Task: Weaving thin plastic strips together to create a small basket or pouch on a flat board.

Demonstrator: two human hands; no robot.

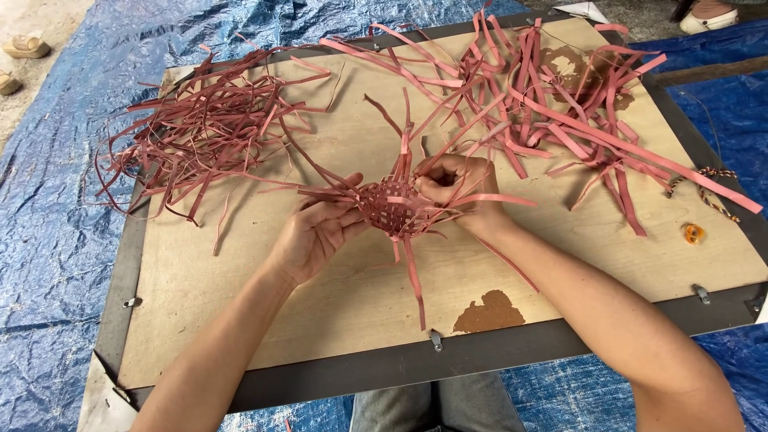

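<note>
Seen from above, two bare hands work a small woven piece (392,206) of reddish-pink strips at the middle of a plywood board (336,312). The left hand (316,234) cups the weave's left edge, fingers loosely curled against it. The right hand (458,182) is closed, pinching strips at the weave's right edge. Loose strip ends fan out from the weave. Two heaps of loose strips lie on the board: a thin, tangled pile (200,128) at upper left and a wider-strip pile (552,104) at upper right. One small orange object (693,233) sits near the right edge. A blue tarp (56,240) lies beneath the board.
</note>
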